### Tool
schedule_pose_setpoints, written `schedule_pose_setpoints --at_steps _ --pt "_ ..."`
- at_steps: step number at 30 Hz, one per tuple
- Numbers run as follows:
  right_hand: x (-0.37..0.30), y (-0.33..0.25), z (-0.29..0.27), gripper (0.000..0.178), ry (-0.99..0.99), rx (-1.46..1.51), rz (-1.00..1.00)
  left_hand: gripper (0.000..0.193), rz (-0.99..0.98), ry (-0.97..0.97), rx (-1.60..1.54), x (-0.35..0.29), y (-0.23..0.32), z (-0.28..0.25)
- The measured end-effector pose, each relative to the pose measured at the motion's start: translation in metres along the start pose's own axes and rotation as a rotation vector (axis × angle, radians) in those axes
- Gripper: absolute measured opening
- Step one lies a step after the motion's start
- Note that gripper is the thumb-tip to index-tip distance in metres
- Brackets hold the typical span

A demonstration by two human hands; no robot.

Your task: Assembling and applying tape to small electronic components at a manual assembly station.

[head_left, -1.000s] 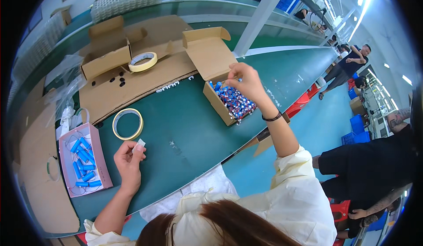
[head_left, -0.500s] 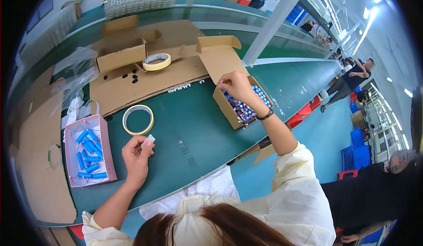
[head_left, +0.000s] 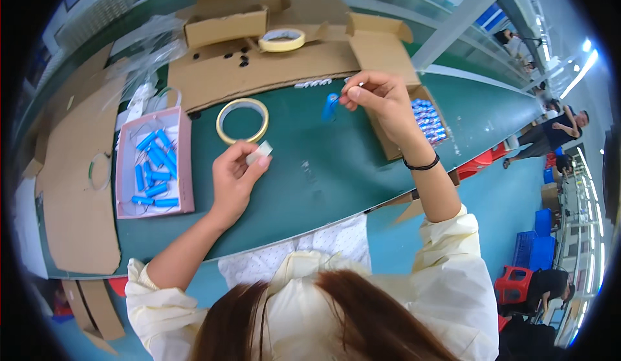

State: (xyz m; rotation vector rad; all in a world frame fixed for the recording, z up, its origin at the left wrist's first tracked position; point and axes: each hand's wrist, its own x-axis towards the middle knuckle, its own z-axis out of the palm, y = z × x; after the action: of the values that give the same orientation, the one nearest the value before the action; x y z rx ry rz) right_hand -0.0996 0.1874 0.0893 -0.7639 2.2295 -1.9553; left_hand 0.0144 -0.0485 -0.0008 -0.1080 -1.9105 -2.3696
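Note:
A blue cylindrical cell (head_left: 330,107) dangles from the pinched fingertips of my right hand (head_left: 378,99), probably by its thin lead. That hand is over the green worktable, at the left side of an open cardboard box (head_left: 386,142) packed with many blue cylinders (head_left: 427,120). Between thumb and fingers, my left hand (head_left: 234,176) grips a small whitish flat piece (head_left: 260,152), whose exact kind I cannot make out. Just beyond it lies a roll of pale yellow tape (head_left: 264,127). Farther left, a pink box (head_left: 185,167) holds several blue cells with thin wires (head_left: 155,160).
A flat cardboard sheet (head_left: 284,70) carries small black round pieces (head_left: 244,59), another tape roll (head_left: 282,40) and an open carton (head_left: 226,30). More cardboard (head_left: 77,186) covers the table's left end. A metal post (head_left: 453,28) rises behind the right box. People stand at far right.
My right hand has come away from over the box's contents, and a blue cell now hangs from its fingers. My left hand still grips the whitish piece. The whole view has shifted.

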Motion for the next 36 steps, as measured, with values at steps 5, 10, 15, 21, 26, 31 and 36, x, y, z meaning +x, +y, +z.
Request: schedule_pose_setpoints --at_steps 5,10,15,21,26,31,36 --pt "-0.008 0.017 0.052 0.009 -0.393 0.269 0.114 0.023 0.125 -0.021 0.01 0.006 0.001 0.004" --pt "-0.007 0.029 0.072 0.009 -0.51 0.256 0.103 0.036 0.092 -0.042 0.012 0.006 0.005 0.004" --pt "-0.011 0.047 0.07 0.009 -0.561 0.335 0.105 0.042 0.1 -0.067 0.134 0.003 0.003 0.005" --pt "-0.015 0.056 0.075 0.01 -0.56 0.365 0.129 0.044 0.212 0.002 0.362 0.001 0.001 0.007" --pt "-0.021 0.063 0.081 0.019 -0.522 0.149 0.196 0.047 0.232 -0.01 0.362 0.001 0.002 0.009" --pt "-0.023 0.063 0.087 0.016 -0.491 0.333 0.298 0.048 0.208 0.005 0.368 0.0 0.003 0.008" --pt "-0.021 0.059 0.086 0.015 -0.543 0.261 0.227 0.048 0.154 0.007 0.329 -0.002 0.004 0.007"
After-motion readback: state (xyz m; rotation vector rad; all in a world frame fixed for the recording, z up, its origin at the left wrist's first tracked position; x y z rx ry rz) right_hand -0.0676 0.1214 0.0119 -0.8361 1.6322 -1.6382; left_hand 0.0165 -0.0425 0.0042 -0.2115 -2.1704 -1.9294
